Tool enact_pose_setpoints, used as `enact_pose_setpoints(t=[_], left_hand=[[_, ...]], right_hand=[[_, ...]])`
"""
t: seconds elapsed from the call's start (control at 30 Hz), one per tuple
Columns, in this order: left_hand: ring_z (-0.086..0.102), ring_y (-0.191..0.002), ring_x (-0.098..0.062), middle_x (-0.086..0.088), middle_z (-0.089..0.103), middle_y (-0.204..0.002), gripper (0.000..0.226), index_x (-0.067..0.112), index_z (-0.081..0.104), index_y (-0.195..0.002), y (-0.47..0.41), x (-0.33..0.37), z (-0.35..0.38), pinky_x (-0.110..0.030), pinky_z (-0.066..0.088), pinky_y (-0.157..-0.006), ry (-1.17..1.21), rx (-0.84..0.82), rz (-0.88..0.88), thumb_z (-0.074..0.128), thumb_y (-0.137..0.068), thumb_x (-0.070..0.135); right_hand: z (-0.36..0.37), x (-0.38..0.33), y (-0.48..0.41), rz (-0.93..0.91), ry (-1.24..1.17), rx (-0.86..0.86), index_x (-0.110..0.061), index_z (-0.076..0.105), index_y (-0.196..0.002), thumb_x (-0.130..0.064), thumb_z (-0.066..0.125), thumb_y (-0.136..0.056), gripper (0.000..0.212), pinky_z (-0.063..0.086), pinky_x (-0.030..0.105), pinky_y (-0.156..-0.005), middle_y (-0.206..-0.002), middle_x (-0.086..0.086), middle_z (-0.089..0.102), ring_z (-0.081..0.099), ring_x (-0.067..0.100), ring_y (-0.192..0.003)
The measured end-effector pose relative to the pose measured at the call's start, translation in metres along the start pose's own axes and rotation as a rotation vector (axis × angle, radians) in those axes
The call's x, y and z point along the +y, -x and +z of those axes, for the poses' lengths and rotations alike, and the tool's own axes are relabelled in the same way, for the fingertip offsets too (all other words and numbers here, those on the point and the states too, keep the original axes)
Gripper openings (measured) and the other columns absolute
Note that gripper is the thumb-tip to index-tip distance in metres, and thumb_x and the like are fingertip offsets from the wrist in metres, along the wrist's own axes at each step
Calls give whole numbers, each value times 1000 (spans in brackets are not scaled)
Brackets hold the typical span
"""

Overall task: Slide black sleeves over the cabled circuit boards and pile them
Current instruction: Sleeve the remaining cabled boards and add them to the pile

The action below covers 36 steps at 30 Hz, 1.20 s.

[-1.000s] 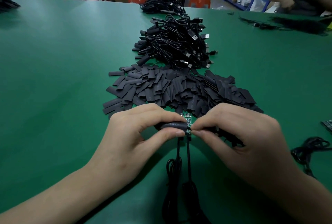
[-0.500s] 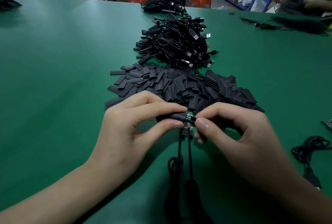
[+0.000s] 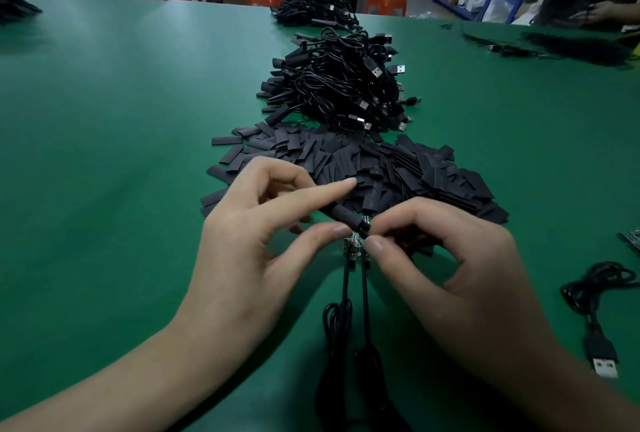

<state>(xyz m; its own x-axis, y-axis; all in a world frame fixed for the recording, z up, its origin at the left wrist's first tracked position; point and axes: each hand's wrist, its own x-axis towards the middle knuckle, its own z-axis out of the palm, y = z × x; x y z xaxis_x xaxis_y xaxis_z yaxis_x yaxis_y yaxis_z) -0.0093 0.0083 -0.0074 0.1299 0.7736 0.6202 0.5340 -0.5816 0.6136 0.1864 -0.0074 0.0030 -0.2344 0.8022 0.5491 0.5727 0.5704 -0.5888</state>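
The left hand (image 3: pixel 263 241) pinches the sleeve (image 3: pixel 346 218), forefinger straight. The sleeve slants down-right, its mouth at the far end of the circuit board (image 3: pixel 353 245), whose cables (image 3: pixel 346 286) trail toward the person. The right hand (image 3: pixel 460 258), fingers curled, seemingly pinches that board end.

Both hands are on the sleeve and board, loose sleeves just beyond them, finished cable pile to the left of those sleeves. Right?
Not quite. In the head view the finished cable pile lies straight beyond the loose sleeves, not to their left. The rest holds: the left hand and right hand hold the sleeve and board.
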Motion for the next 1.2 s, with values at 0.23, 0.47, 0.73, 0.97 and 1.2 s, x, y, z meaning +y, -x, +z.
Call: enact_pose_setpoints(t=[0.23,0.47,0.73,0.97,1.2], left_hand=[[66,-106,-16,8,64,-110,55,25,65,-132,1,2,0,-26,53,-92,75,-46,-29,78,-81,44],[68,-104,-17,0,69,-112,56,14,67,-128,-3,4,-5,-33,55,-91,29,-5,52,80,-79,39],[67,-99,-9,0,70,-107,49,9,71,-118,-3,5,-8,-20,50,-92,-57,17,172,82,-79,37],[70,-100,-17,1,72,-108,49,15,70,-121,-6,-4,-6,-30,55,-90,93,66,-10,82,-79,36],[60,-115,-2,19,64,-121,63,27,55,-138,-2,-16,0,-13,45,-95,73,-77,-183,62,-84,58]], right_hand=[[2,6,2,-147,204,62,-17,74,-90,-21,71,-95,7,49,26,-66,-85,-10,67,63,5,-78],[-4,4,0,-120,81,-22,-19,75,-94,-22,68,-94,7,46,21,-70,-86,-12,69,64,6,-81],[-7,4,-1,-70,3,-13,-18,76,-95,-15,71,-90,8,48,19,-70,-84,-10,70,66,8,-79],[-10,8,-1,-24,15,-182,-27,70,-106,-40,63,-93,19,51,28,-69,-84,-17,65,66,8,-84],[-10,13,-5,107,-54,-125,-31,69,-96,-35,74,-90,9,52,26,-63,-78,-6,63,62,13,-67]])
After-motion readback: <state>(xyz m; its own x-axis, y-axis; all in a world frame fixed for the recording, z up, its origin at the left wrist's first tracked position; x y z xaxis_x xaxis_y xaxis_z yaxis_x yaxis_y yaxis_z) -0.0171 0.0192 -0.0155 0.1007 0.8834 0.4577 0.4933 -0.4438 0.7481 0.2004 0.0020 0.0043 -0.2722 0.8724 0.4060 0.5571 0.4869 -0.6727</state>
